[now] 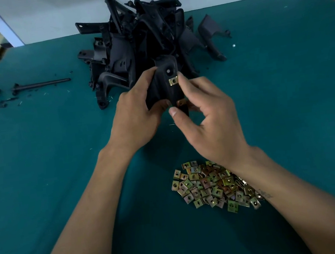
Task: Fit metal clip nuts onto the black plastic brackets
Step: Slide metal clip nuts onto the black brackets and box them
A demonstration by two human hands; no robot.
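Item one: a black plastic bracket [164, 81], which we hold upright above the green table [49, 140], just in front of the heap. Our left hand [135, 118] grips it from the left, fingers curled round its edge and thumb on its lower face. One clip nut [173, 81] sits fitted on the bracket's right edge; a second clip nut [181, 103] shows lower down, at the bracket's foot.

Item two: our right hand [207, 118], fingers curled, forefinger tip touching the upper clip nut and thumb near the lower one; we cannot tell whether it pinches anything.

Item three: a heap of black brackets [141, 35] at the far side of the table.

Item four: a pile of loose clip nuts [208, 184], near edge, partly under our right forearm.

Item five: a black rod [40, 84] and black scraps, far left.
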